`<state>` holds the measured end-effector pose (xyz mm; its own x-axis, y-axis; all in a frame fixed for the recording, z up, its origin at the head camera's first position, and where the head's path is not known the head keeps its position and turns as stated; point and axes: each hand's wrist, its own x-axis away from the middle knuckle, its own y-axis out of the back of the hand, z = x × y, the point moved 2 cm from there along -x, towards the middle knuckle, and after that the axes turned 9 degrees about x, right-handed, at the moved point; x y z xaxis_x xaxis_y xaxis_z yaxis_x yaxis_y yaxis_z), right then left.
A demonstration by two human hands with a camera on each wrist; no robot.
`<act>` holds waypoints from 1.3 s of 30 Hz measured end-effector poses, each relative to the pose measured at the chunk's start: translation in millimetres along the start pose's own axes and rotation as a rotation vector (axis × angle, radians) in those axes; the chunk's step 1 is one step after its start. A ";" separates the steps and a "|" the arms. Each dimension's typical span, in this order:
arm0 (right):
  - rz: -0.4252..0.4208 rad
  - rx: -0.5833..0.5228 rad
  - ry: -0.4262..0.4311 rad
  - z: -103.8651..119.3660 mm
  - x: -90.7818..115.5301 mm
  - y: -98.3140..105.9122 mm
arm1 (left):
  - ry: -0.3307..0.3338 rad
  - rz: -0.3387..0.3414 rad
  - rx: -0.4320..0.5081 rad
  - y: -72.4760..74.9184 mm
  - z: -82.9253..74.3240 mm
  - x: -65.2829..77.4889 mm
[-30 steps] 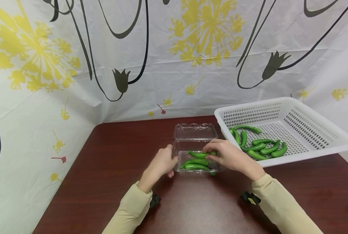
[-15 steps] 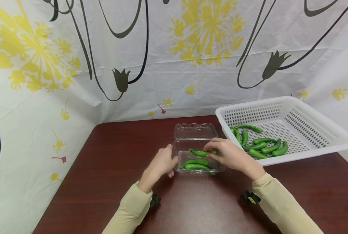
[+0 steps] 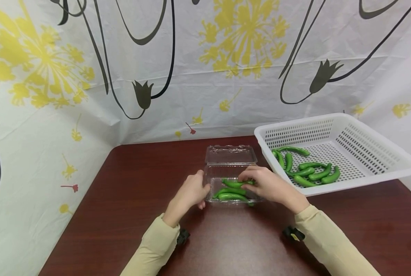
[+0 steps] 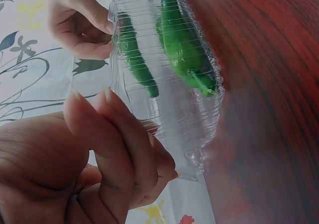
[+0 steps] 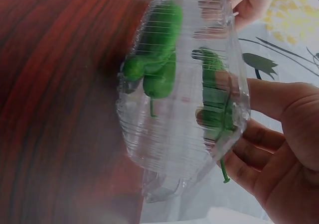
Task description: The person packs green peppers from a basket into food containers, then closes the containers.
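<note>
In the head view, a clear plastic clamshell container (image 3: 210, 172) lies open on the table, with its lid (image 3: 231, 155) folded back. Several green chili peppers (image 3: 231, 196) lie inside its base. My right hand (image 3: 269, 186) reaches over the right side and pinches another green chili pepper (image 5: 212, 84) low inside the box; its stem pokes out past the fingers in the right wrist view. At the left side, my left hand (image 3: 191, 189) holds the container's edge with curled fingers (image 4: 119, 149). Part of that grip is hidden in the head view.
A white perforated plastic basket (image 3: 360, 180) stands at the right, close to the container, with several green chili peppers (image 3: 309, 172) in it. The dark red wooden table (image 3: 150, 172) meets a patterned white sheet (image 3: 177, 115) behind and at the left.
The pepper in my right hand rose slightly, then came down again beside the other peppers. My left hand kept its place. The basket shifted a little to the right early on.
</note>
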<state>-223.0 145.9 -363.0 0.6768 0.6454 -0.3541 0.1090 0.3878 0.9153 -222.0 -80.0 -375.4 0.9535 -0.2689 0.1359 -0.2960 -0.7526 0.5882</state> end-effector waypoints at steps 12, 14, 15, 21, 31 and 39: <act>0.033 -0.009 0.013 1.9 -1.5 -9.7 | 0.002 0.002 -0.006 0.2 -0.1 -0.1; 0.042 -0.017 0.015 2.6 -1.5 -11.1 | 0.002 0.001 -0.006 0.1 -0.2 -0.2; 0.047 -0.023 0.015 3.1 -1.4 -11.6 | 0.002 0.000 -0.006 0.1 -0.2 -0.2; 0.063 -0.032 0.011 4.5 -1.0 -15.0 | -0.003 0.001 -0.013 0.1 -0.9 0.1; 0.084 -0.038 -0.006 6.6 -1.5 -17.1 | -0.005 0.002 -0.015 0.1 -0.7 0.7; 0.076 -0.026 -0.021 7.0 -1.1 -18.0 | -0.012 -0.007 0.004 -0.3 -0.6 0.4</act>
<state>-220.7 133.6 -377.8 0.6977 0.6597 -0.2794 0.0378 0.3556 0.9339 -221.5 -79.5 -375.0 0.9547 -0.2713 0.1221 -0.2900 -0.7568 0.5858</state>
